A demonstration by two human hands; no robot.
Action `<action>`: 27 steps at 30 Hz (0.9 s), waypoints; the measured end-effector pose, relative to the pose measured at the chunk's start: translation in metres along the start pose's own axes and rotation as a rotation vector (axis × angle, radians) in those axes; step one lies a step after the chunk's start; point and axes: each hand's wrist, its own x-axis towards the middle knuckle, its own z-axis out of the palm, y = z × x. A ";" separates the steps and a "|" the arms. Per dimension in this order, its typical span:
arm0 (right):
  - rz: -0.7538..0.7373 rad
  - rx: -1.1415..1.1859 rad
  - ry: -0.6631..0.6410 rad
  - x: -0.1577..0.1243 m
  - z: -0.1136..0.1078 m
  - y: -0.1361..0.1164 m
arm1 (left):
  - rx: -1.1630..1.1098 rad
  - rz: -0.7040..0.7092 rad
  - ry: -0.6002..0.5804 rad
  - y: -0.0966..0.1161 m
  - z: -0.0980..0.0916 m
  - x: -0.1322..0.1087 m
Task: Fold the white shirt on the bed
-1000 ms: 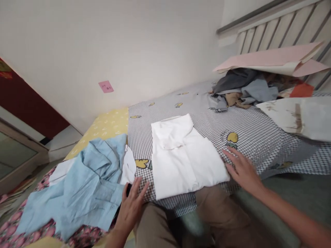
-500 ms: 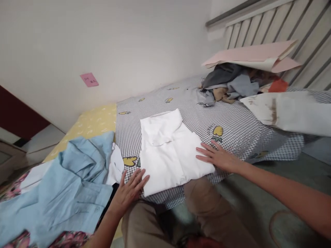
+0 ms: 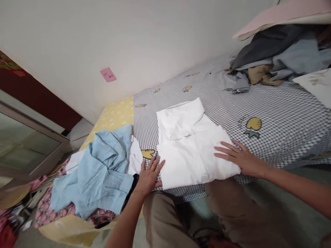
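A white folded shirt [image 3: 190, 155] lies flat in front of me on a checked bedsheet [image 3: 219, 103], its narrower folded part towards the wall. My left hand [image 3: 150, 174] rests at the shirt's near left edge, fingers spread. Over on the right side, my right hand [image 3: 240, 158] lies with fingers stretched out on the shirt's edge. Left of my left hand, a rumpled light blue shirt [image 3: 103, 168] lies in a heap, with a bit of white cloth [image 3: 134, 156] showing beside it.
Dark, grey and brown clothes [image 3: 274, 51] are piled at the back right beneath a pink sheet [image 3: 289, 15]. A stained white piece [image 3: 317, 84] lies nearby. A pink note [image 3: 108, 74] sticks to the wall [image 3: 155, 38]. A glass-fronted cabinet [image 3: 31, 144] stands at the left.
My view has turned left, so everything sits further right and more of the cabinet shows. Both hands stay at the white shirt's sides, which looks much the same.
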 end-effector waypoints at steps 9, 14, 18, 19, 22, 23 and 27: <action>0.185 0.156 -0.072 0.003 0.010 0.003 | -0.183 -0.198 -0.005 0.014 -0.001 0.009; 0.158 0.087 -0.036 0.002 0.015 0.005 | -0.186 -0.251 -0.001 0.022 -0.003 0.015; 0.138 0.069 -0.004 0.004 0.020 0.003 | -0.119 -0.236 0.084 0.020 0.006 0.012; 0.145 0.088 -0.015 0.006 0.019 0.002 | -0.109 -0.239 0.121 0.018 0.009 0.012; 0.206 0.196 -0.051 0.015 0.010 -0.001 | -0.112 -0.219 0.250 0.011 0.015 0.020; 0.238 0.245 -0.057 0.019 0.004 -0.001 | -0.122 -0.206 0.295 0.009 0.014 0.026; 0.316 0.458 -0.111 0.034 -0.024 -0.002 | -0.174 -0.182 0.457 0.011 -0.003 0.048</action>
